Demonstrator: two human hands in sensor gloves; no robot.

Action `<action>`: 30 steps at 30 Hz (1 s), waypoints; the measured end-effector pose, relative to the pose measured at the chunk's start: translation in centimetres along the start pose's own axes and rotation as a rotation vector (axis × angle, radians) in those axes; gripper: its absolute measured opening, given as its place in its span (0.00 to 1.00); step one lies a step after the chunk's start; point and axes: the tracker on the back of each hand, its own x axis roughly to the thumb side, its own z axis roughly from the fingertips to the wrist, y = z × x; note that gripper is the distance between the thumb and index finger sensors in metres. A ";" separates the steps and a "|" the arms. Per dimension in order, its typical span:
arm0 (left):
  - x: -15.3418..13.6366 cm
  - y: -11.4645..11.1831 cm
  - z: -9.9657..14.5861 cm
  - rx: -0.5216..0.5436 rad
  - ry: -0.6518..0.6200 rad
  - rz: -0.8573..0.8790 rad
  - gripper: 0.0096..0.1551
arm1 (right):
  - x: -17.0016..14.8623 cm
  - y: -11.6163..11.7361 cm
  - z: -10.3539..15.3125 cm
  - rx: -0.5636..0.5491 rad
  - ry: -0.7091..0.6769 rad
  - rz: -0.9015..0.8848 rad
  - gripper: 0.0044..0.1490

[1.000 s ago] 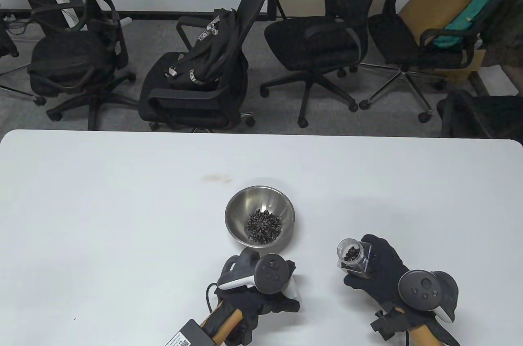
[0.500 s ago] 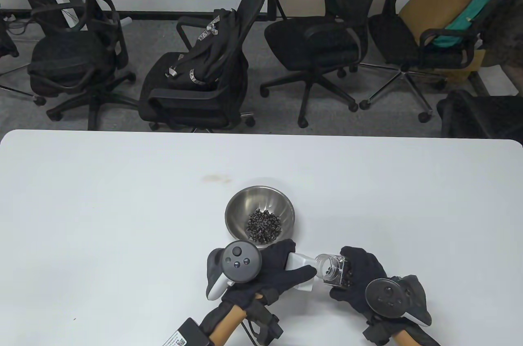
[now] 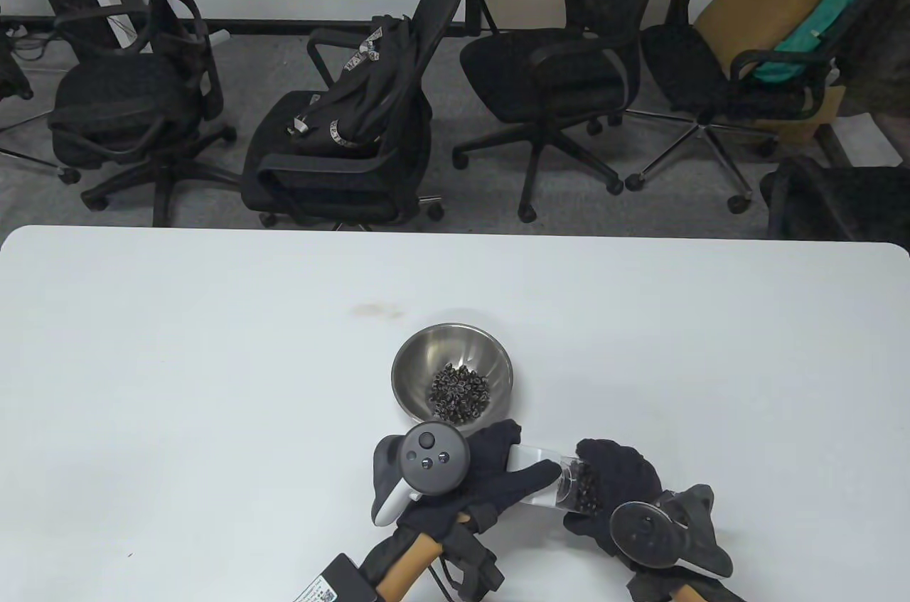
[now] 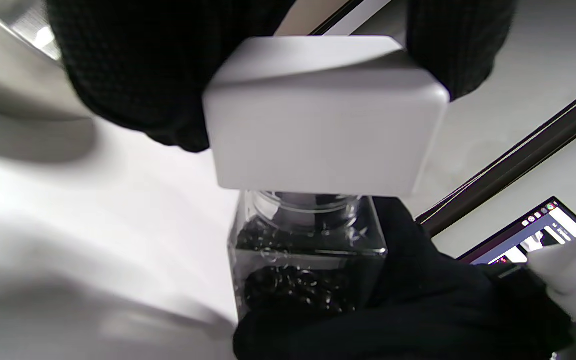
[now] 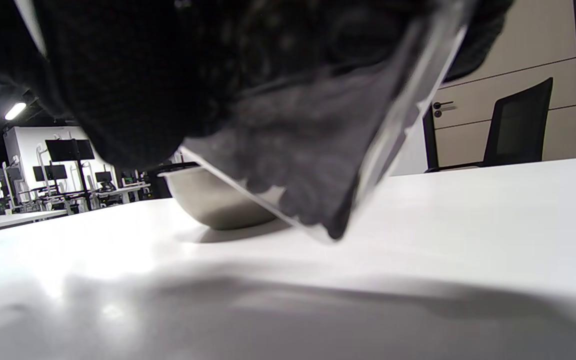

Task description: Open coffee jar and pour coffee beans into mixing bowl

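Office chairs (image 3: 540,76) lined the far side of a white tabletop (image 3: 213,346) where the pouring looked done and the jar was being capped.

From the table view, the mixing bowl (image 3: 405,367) held a heap of coffee beans (image 3: 460,392), and just in front of it the left hand (image 3: 498,481) gripped the white lid (image 3: 532,456) against the mouth of the coffee jar (image 3: 579,485), which lay tilted on its side in the grip of the right hand (image 3: 618,488). From the left wrist view, gloved fingers (image 4: 133,75) clasped the square lid over the jar's neck, with some beans left inside the clear body; whether it was fully seated could not be told. From the right wrist view, the jar's corner hung close above the tabletop, the bowl standing behind it. Judged so, only closing remained.
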 end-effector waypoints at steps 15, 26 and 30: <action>-0.1 -1.4 -0.3 -0.049 0.006 -0.036 0.58 | 0.7 -0.1 0.1 0.004 -0.023 0.059 0.62; 0.2 -1.5 -0.4 -0.073 -0.102 -0.085 0.58 | 0.7 -0.2 0.1 0.012 -0.034 0.056 0.62; 0.7 -1.4 -0.2 -0.097 -0.223 -0.149 0.58 | 0.6 -0.3 0.1 0.007 -0.045 0.058 0.62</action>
